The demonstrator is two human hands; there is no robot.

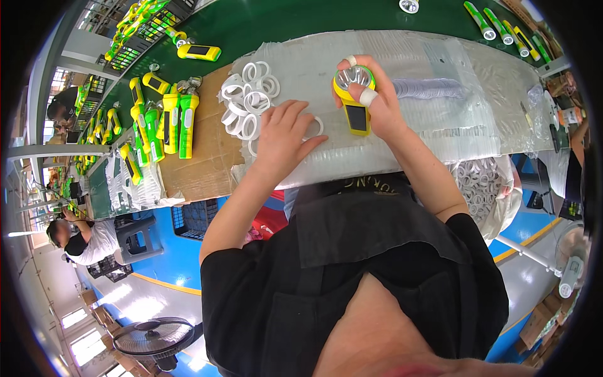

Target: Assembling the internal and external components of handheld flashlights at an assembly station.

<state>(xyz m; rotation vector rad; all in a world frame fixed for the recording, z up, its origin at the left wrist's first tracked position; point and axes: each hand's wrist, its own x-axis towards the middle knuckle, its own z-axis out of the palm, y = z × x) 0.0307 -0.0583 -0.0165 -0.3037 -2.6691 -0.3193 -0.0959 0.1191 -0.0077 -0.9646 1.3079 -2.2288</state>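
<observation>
My right hand (384,103) is wrapped round a yellow and green flashlight (358,118), with white tape on its thumb and a finger. The flashlight's round silver reflector head shows at the top, and a dark panel lies on its body. My left hand (281,137) rests palm down on the work surface with its fingers spread. A single white ring (321,123) lies under its thumb and fingertips, partly hidden. Just beyond and left of that hand is a loose pile of white rings (233,105).
Several flashlights (187,125) stand or lie on cardboard (210,135) at the left. A row of thin pale discs (433,88) lies right of my right hand. More flashlights (480,22) lie at the far right. A bag of rings (478,188) hangs below the table edge.
</observation>
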